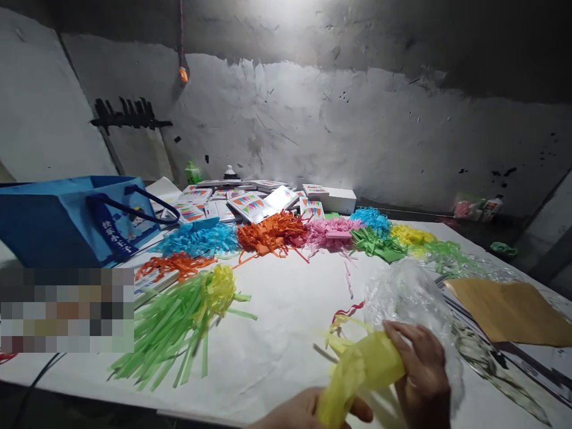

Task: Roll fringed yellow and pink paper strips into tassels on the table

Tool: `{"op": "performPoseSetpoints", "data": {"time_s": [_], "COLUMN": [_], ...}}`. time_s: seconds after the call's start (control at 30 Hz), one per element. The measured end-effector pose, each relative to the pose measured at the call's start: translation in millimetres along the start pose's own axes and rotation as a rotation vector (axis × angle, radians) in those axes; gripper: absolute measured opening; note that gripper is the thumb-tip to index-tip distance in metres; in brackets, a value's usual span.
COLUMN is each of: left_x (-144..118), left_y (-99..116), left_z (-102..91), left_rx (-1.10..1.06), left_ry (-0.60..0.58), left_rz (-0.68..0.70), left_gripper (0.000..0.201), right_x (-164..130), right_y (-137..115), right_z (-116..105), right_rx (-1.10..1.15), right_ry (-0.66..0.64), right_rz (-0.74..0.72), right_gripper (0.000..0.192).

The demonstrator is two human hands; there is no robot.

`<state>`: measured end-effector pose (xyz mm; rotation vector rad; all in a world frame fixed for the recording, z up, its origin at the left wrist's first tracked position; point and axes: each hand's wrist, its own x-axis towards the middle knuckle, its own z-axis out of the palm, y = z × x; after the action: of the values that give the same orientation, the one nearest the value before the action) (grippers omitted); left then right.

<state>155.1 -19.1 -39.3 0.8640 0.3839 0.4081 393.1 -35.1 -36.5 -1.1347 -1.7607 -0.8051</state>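
Observation:
A folded sheet of yellow tissue paper (373,364) is between my two hands near the front edge of the table. My left hand (308,408) grips its lower end, fingers wrapped round it and partly cut off by the bottom of the view. The right hand (422,363) closes on the paper's upper right end, thumb underneath. Thin yellow strips hang at the paper's far side, beside a dark red strip (348,311). Crumpled clear plastic (406,292) lies just behind my right hand. To the left rests a green and yellow tissue tassel (179,322), its strips fanned out.
Heaps of cut paper stretch across the table: blue (199,237), orange (272,232), pink (333,231), green (378,241) and yellow (411,234). Behind them lie several printed boxes (250,205). A blue bag (53,220) stands left, brown paper (513,310) lies right.

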Motion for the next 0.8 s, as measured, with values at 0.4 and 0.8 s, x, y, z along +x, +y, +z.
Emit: {"op": "performPoseSetpoints", "data": {"time_s": [0.4,0.8], "left_x": [-74,-75], "left_y": [136,18], "left_z": [-81.2,-69.5], "left_rx": [0.678,1.611], "left_ry": [0.311,0.139], "left_rz": [-0.172,0.412], "left_gripper": [0.053,0.056], "right_x": [-23,-60], "right_y": [-41,-39], "right_z": [7,38], "right_rx": [-0.047,0.165], "right_ry": [-0.318,-0.463], "right_rz": [-0.487,-0.513], "right_gripper": [0.043,0.037]}}
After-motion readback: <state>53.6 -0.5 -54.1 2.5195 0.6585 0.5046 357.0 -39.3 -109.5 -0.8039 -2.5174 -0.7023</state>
